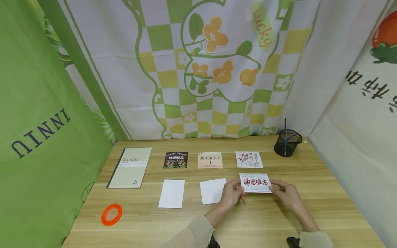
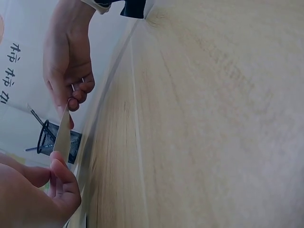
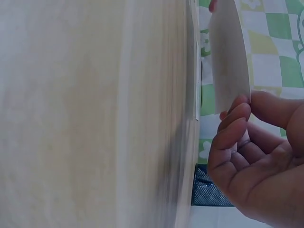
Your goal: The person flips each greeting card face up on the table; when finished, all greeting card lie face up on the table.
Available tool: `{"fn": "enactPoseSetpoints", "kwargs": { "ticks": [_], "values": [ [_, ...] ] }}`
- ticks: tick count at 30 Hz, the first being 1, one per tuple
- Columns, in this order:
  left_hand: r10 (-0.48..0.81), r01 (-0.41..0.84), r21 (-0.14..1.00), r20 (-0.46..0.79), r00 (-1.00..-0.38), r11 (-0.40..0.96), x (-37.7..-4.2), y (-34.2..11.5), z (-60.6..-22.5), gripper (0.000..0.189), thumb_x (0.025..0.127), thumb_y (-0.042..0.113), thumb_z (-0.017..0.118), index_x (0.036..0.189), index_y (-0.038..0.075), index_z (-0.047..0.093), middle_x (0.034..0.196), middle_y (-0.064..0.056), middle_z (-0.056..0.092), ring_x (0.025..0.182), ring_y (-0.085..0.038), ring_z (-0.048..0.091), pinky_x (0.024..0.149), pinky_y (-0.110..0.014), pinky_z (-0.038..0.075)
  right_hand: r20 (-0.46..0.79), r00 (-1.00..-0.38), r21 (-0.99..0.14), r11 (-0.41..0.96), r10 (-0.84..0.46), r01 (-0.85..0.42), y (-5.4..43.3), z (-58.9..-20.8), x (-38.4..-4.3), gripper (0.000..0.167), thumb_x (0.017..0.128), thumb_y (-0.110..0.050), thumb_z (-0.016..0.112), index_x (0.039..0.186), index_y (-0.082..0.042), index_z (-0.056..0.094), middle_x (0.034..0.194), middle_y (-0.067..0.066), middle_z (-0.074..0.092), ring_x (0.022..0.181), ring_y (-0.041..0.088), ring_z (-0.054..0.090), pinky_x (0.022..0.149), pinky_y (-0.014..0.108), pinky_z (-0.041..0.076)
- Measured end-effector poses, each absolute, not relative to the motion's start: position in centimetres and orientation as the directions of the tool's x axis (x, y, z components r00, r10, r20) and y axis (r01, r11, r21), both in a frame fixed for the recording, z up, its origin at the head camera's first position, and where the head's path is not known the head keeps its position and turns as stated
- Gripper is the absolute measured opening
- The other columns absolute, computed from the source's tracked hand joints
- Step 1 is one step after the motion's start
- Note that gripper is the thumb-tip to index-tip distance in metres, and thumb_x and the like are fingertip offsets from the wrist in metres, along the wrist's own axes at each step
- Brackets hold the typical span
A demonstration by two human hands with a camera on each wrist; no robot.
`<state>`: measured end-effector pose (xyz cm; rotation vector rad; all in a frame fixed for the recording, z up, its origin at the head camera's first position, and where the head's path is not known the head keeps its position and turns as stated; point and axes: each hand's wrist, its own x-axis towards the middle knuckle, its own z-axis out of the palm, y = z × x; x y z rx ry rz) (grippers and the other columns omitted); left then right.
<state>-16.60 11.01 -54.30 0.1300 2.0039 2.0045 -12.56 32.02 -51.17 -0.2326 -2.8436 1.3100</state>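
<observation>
A white card with red Chinese characters (image 1: 255, 183) is held level above the table. My left hand (image 1: 230, 196) pinches its left edge between thumb and fingers, and my right hand (image 1: 286, 194) pinches the right edge. From the right wrist view, the card's plain underside (image 3: 230, 57) shows, raised off the wood. Just left of my left hand lies a blank white card (image 1: 212, 191), partly covered by that hand. Behind the held card is a "Happy Birthday" card (image 1: 249, 159).
Another blank card (image 1: 171, 194) lies farther left. In the back row are a dark card (image 1: 175, 160) and a cream card (image 1: 210, 160). A notebook (image 1: 129, 168) and an orange tape roll (image 1: 111, 215) lie at the left. The mesh pen holder (image 1: 286, 143) stands at the back right.
</observation>
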Motion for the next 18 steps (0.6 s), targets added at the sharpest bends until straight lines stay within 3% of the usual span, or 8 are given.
{"fn": "enactPoseSetpoints", "kwargs": {
  "ticks": [12, 18],
  "values": [
    [0.316, -0.219, 0.974, -0.226, -0.921, 0.061, -16.37, 10.81, -53.92, 0.050, 0.086, -0.011, 0.059, 0.134, -0.013, 0.045, 0.074, -0.015, 0.066, 0.049, -0.008, 0.055, 0.044, -0.019, 0.048, -0.125, -0.986, -0.730, 0.663, 0.111, 0.168, 32.44, -51.50, -12.57, 0.042, 0.096, -0.019, 0.058, 0.127, 0.009, 0.055, 0.074, 0.005, 0.062, 0.067, 0.014, 0.052, 0.057, 0.024, 0.040],
    [0.328, -0.243, 0.967, -0.254, -0.910, 0.076, -16.44, 10.96, -54.02, 0.048, 0.087, -0.010, 0.056, 0.134, -0.012, 0.045, 0.070, -0.009, 0.064, 0.050, -0.008, 0.056, 0.045, -0.017, 0.048, -0.099, -0.987, -0.746, 0.647, 0.126, 0.157, 32.53, -51.61, -12.64, 0.039, 0.095, -0.017, 0.061, 0.121, 0.011, 0.059, 0.073, 0.006, 0.064, 0.066, 0.013, 0.054, 0.057, 0.023, 0.041]
  ]
}}
